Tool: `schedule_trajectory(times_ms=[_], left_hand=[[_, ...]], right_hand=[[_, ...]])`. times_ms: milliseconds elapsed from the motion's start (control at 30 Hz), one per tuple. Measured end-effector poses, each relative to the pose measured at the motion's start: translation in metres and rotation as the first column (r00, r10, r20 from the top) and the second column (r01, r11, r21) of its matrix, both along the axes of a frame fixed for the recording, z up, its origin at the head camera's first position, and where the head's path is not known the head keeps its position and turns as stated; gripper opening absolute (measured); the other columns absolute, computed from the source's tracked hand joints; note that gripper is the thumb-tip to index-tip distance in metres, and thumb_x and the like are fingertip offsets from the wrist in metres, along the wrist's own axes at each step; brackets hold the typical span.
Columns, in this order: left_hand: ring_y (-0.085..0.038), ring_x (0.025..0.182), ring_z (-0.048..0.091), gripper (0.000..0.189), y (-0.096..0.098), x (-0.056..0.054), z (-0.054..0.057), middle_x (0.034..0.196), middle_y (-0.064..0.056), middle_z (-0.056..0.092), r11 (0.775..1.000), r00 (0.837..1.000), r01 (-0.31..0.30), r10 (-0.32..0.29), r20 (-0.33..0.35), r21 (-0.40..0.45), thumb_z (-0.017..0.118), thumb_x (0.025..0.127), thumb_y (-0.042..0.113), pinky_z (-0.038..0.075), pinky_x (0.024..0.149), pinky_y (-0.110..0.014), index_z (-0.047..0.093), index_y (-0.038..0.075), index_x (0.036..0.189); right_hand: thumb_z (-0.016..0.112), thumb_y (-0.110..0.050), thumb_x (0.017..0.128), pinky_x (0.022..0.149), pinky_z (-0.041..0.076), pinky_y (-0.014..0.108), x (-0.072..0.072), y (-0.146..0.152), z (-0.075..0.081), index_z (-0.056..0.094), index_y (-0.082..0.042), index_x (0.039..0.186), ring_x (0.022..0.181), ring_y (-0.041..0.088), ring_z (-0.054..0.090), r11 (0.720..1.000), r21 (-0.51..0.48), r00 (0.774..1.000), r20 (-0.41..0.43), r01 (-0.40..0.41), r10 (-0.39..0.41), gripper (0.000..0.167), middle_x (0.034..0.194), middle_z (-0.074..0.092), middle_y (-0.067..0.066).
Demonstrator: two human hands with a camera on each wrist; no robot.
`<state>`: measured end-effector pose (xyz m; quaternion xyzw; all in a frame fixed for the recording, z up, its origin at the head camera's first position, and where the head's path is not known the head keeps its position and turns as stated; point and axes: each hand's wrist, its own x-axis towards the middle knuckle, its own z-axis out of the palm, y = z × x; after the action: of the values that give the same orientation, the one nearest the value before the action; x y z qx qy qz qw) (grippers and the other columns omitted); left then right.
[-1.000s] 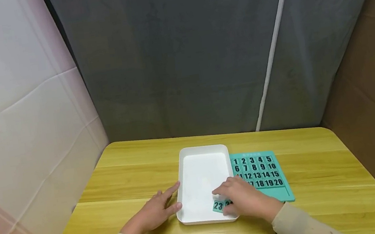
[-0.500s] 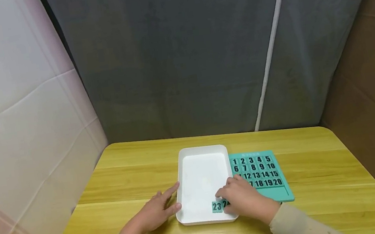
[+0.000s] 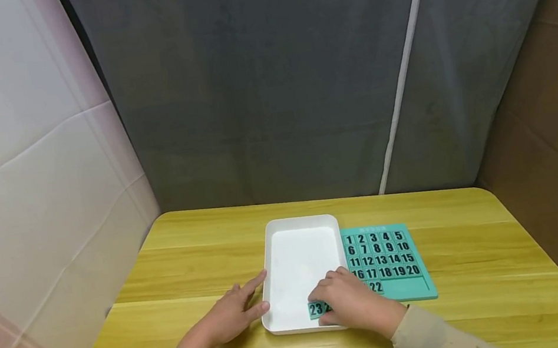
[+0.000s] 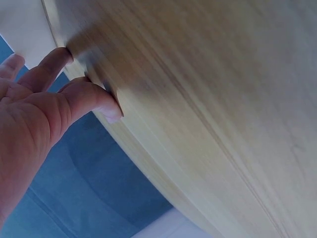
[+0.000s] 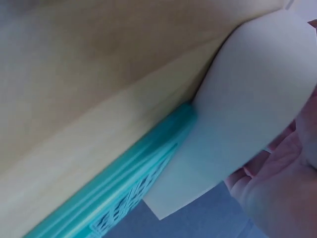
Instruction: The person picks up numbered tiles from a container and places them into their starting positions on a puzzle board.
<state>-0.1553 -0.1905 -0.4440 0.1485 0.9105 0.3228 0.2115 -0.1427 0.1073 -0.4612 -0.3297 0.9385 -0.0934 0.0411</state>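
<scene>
In the head view, a white tray (image 3: pixel 298 254) lies on the table, and two teal number tiles (image 3: pixel 316 309), one marked 23, are side by side near its front right corner. My right hand (image 3: pixel 350 300) bends over them, index finger behind and thumb in front of the partly covered tile, pinching it. My left hand (image 3: pixel 230 319) touches the tray's left rim with spread thumb and index finger. Against the tray's right side lies a teal number board (image 3: pixel 408 289) with rows 1 to 20 and a 22 below. My right hand hides the board's lower left corner.
The wooden table (image 3: pixel 484 264) extends around the tray and board. A grey curtain (image 3: pixel 267 92) hangs behind it, a pale cloth wall (image 3: pixel 47 200) rises at left and a brown one (image 3: pixel 552 100) at right.
The tile marked 23 was tilted, then straightened beside the 24 tile, and both have slid slightly left with my right hand. More of the board now shows. My left hand has stayed put.
</scene>
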Motion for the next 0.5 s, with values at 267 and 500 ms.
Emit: schedule_trajectory(times_ms=[267,500], left_hand=[[-0.065,0.156,0.022,0.069,0.000,0.000,0.000,0.166,-0.024,0.045,1.000,1.000,0.005,-0.005,-0.005,-0.003,0.064,0.106,0.047,0.023,0.120,-0.083,0.037,0.029,0.168],[-0.065,0.156,0.020,0.070,-0.003,0.001,-0.003,0.167,-0.024,0.044,1.000,1.000,0.012,-0.012,-0.009,0.006,0.063,0.106,0.047,0.021,0.120,-0.083,0.036,0.030,0.168]], right_hand=[[0.085,-0.027,0.091,0.091,0.051,0.032,-0.001,0.004,0.007,0.082,-0.022,0.118,0.104,0.013,0.068,0.995,-0.096,1.000,-0.026,-0.015,0.013,0.028,0.114,0.082,-0.009],[0.085,-0.024,0.093,0.098,0.060,0.046,-0.009,0.077,0.023,0.080,-0.017,0.123,0.108,0.020,0.073,0.960,-0.181,0.973,-0.042,0.214,-0.225,0.031,0.120,0.080,-0.001]])
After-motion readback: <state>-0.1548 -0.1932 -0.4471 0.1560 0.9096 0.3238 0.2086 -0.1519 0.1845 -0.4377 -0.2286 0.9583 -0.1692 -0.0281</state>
